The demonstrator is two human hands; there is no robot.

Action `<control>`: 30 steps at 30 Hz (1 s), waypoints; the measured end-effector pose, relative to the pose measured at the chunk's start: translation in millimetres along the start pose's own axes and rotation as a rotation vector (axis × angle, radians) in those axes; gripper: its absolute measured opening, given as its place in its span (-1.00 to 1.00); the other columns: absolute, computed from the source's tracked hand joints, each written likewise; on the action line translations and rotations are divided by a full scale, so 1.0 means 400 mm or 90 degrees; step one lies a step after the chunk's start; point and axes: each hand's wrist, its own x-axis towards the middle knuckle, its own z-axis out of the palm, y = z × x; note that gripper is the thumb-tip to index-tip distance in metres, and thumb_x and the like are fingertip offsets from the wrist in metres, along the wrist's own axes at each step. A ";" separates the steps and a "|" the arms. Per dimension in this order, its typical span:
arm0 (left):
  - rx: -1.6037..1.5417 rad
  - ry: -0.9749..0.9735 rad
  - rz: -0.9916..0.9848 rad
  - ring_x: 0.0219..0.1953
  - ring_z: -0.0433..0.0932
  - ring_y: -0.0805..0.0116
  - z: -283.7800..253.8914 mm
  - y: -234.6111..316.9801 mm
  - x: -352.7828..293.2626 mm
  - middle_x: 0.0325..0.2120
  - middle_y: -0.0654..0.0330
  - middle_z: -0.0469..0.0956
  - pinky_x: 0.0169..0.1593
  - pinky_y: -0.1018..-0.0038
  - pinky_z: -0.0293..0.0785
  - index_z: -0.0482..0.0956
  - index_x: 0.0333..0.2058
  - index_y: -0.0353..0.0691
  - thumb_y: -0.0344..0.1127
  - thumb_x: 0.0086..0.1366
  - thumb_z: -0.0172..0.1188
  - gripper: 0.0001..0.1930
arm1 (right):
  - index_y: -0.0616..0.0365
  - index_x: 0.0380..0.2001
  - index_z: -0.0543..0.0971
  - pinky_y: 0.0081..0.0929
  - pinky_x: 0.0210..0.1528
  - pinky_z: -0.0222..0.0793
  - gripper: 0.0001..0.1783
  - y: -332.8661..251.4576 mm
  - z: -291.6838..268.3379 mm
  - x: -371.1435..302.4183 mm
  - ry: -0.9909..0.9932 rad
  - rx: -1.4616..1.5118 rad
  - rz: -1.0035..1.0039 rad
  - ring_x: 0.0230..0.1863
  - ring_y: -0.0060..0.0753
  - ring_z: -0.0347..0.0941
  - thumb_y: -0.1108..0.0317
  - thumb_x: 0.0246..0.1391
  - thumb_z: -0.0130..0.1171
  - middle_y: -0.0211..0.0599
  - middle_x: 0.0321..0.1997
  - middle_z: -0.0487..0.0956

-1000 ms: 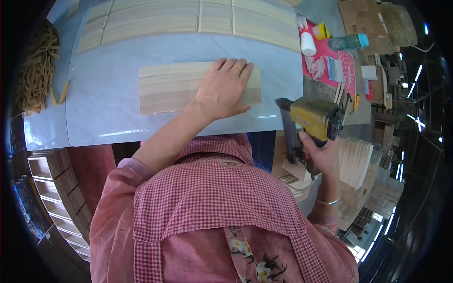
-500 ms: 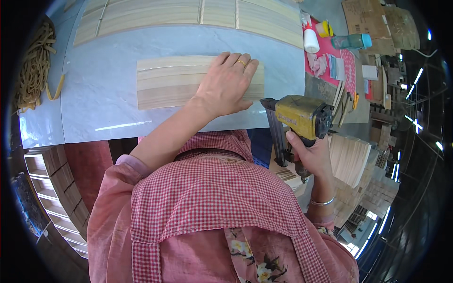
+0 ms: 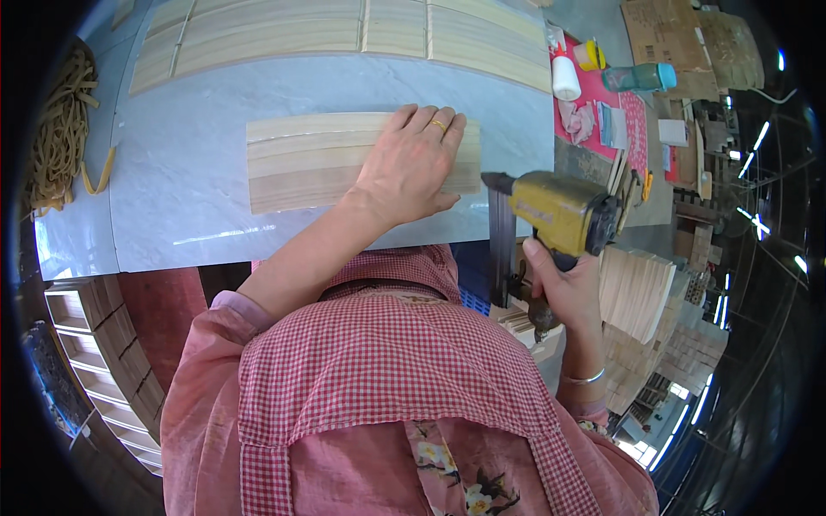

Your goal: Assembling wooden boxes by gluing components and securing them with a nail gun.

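Observation:
A pale wooden panel (image 3: 301, 163) made of joined strips lies on the blue-grey marbled tabletop (image 3: 189, 172). My left hand (image 3: 411, 163) spans its right part, fingers bent over the far edge and thumb by the near edge. A ring is on one finger. In my right hand (image 3: 564, 288) is a yellow and black nail gun (image 3: 555, 206), held by its grip with its dark magazine hanging down on the left. The gun's nose sits close to the panel's right end; whether they touch I cannot tell.
Larger slatted wood panels (image 3: 284, 30) lie along the table's far side. A bundle of tan straps (image 3: 64, 129) hangs at the left. On the right are a white glue bottle (image 3: 564, 77), a teal bottle (image 3: 641, 77) and stacked boards (image 3: 637, 288). Wooden box frames (image 3: 82, 348) stand lower left.
The nail gun has turned slightly and its nose has come a little farther forward beside the panel's end. My left hand stays on the panel. The whole view has shifted slightly.

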 end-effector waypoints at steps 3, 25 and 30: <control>-0.007 -0.016 -0.004 0.21 0.35 0.12 -0.001 -0.001 -0.001 0.15 0.02 0.42 0.38 0.22 0.14 0.36 0.20 -0.39 0.03 0.00 0.42 -0.13 | 0.31 -0.27 0.59 -0.65 -0.69 0.22 -0.81 -0.026 -0.001 0.029 0.003 -0.017 0.029 -0.74 -0.63 0.30 0.40 0.15 0.33 -0.43 -0.61 0.52; -0.014 0.003 0.008 0.13 0.38 0.12 -0.008 -0.002 0.006 0.11 -0.01 0.45 0.33 0.26 0.17 0.40 0.16 -0.44 0.00 0.00 0.42 -0.17 | 0.31 -0.19 0.56 -0.68 -0.71 0.27 -0.78 -0.049 -0.003 0.060 -0.058 -0.040 0.077 -0.74 -0.64 0.28 0.38 0.21 0.29 -0.40 -0.56 0.51; -0.029 -0.035 -0.006 0.18 0.35 0.12 -0.011 0.000 0.008 0.14 0.01 0.41 0.36 0.22 0.15 0.37 0.19 -0.41 0.02 0.00 0.41 -0.14 | 0.31 -0.22 0.57 -0.67 -0.71 0.27 -0.78 -0.057 -0.003 0.061 -0.054 -0.057 0.080 -0.74 -0.64 0.27 0.36 0.20 0.30 -0.41 -0.59 0.50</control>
